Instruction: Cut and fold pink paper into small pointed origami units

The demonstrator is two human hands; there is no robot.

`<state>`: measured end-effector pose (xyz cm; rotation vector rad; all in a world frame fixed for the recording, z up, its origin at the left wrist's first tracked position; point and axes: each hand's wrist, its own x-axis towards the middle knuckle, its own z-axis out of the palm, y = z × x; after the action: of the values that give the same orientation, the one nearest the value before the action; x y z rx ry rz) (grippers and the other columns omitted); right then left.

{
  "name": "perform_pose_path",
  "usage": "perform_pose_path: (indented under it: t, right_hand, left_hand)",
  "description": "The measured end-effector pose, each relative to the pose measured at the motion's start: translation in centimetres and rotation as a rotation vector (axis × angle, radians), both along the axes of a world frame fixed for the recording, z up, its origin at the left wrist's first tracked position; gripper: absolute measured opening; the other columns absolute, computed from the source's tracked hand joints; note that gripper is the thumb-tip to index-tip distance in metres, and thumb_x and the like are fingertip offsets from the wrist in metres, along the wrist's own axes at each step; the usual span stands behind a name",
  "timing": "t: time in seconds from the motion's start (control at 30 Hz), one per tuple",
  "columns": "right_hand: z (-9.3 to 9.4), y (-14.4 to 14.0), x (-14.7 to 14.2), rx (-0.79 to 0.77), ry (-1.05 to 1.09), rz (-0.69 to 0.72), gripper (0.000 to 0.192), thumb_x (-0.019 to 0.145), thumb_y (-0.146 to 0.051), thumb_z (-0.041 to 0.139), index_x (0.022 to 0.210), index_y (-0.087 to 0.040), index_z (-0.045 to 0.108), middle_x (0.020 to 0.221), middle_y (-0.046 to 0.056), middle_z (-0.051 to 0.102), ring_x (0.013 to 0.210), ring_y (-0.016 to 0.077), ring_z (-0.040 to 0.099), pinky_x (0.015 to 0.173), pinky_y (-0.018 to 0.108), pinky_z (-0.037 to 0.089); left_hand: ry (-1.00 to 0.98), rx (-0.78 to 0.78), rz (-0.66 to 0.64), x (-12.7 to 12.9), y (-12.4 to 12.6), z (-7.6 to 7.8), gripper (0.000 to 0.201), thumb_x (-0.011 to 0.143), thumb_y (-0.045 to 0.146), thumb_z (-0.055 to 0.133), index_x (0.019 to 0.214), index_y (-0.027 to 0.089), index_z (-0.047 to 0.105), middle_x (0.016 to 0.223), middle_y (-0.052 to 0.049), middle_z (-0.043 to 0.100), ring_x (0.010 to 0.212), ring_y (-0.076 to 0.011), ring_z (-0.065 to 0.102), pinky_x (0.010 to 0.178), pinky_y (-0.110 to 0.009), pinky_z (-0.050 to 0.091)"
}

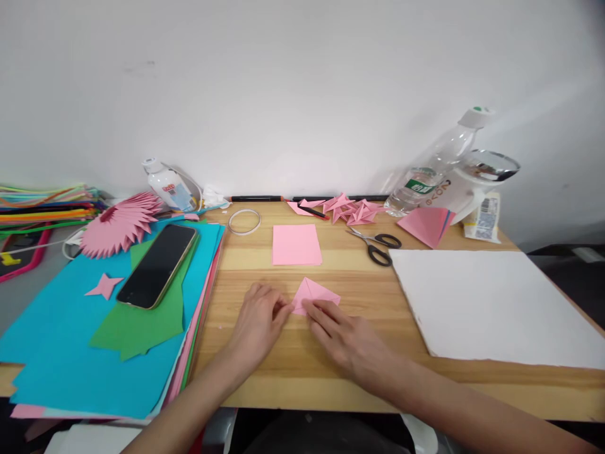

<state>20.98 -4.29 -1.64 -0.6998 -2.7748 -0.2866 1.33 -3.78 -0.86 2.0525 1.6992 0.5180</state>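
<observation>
A pink sheet of paper [316, 291], folded with creases meeting near its middle, lies on the wooden table in front of me. My left hand [262, 315] is closed, its thumb and forefinger pinching the left corner of this paper. From the right, my right hand [343, 334] reaches over the lower edge with its fingers stretched out, pressing a fingertip onto the paper; its thumb is hidden. Just beyond lies a flat pink square of paper [297, 244]. Further back are several folded pink paper pieces [352, 210].
Black-handled scissors [378, 243] and a white board [496, 309] lie on the right. A bottle [425, 170] leans at the back. On the left, a phone [158, 266] and a pink paper star [104, 286] rest on blue sheets [118, 384]. A tape roll [244, 222] lies behind.
</observation>
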Motion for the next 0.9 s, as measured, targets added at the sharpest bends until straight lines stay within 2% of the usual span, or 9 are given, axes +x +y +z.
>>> perform_pose_path:
  t: [0.27, 0.47, 0.57, 0.77, 0.9]
  right_hand:
    - [0.1, 0.0, 0.2, -0.037, -0.022, 0.006, 0.031, 0.075, -0.004, 0.052, 0.106, -0.001, 0.06, 0.121, 0.022, 0.059, 0.102, 0.0294, 0.057, 0.061, 0.031, 0.053]
    - [-0.1, 0.0, 0.4, -0.072, -0.032, 0.014, 0.032, 0.078, -0.006, 0.052, 0.109, -0.002, 0.057, 0.123, 0.023, 0.057, 0.109, 0.0306, 0.054, 0.067, 0.034, 0.054]
    - [0.0, 0.0, 0.4, -0.07, -0.029, 0.014, 0.03, 0.078, -0.007, 0.053, 0.107, -0.003, 0.058, 0.123, 0.022, 0.058, 0.108, 0.0303, 0.055, 0.067, 0.033, 0.054]
    - [0.3, 0.1, 0.3, -0.053, -0.02, 0.023, 0.027, 0.079, -0.007, 0.054, 0.104, -0.002, 0.059, 0.119, 0.023, 0.06, 0.104, 0.0303, 0.057, 0.064, 0.034, 0.053]
    - [0.1, 0.1, 0.2, -0.042, -0.007, 0.011, 0.025, 0.077, -0.007, 0.056, 0.102, -0.002, 0.06, 0.119, 0.022, 0.06, 0.102, 0.0303, 0.057, 0.062, 0.033, 0.053]
  left_hand:
    - [0.199, -0.071, -0.039, 0.6, 0.5, 1.1, 0.02, 0.085, 0.024, 0.055, 0.066, 0.017, 0.057, 0.075, -0.004, 0.059, 0.077, -0.0216, 0.05, 0.069, -0.034, 0.04]
    - [0.287, -0.024, -0.074, 0.8, 0.5, 1.0, 0.02, 0.085, 0.022, 0.053, 0.066, 0.017, 0.056, 0.076, -0.006, 0.058, 0.077, -0.0232, 0.05, 0.07, -0.036, 0.04]
    - [0.325, -0.052, -0.075, 1.1, 0.5, 1.2, 0.017, 0.084, 0.019, 0.054, 0.066, 0.018, 0.055, 0.077, -0.006, 0.058, 0.079, -0.0246, 0.05, 0.071, -0.038, 0.04]
    - [0.235, -0.061, 0.049, 0.9, 0.2, 1.0, 0.009, 0.079, 0.021, 0.061, 0.079, 0.017, 0.053, 0.085, -0.007, 0.058, 0.082, -0.0253, 0.05, 0.073, -0.039, 0.042]
    - [0.047, 0.024, 0.012, -0.4, 0.1, 0.1, 0.011, 0.077, 0.01, 0.058, 0.083, 0.018, 0.052, 0.089, -0.005, 0.057, 0.087, -0.0221, 0.053, 0.076, -0.036, 0.046]
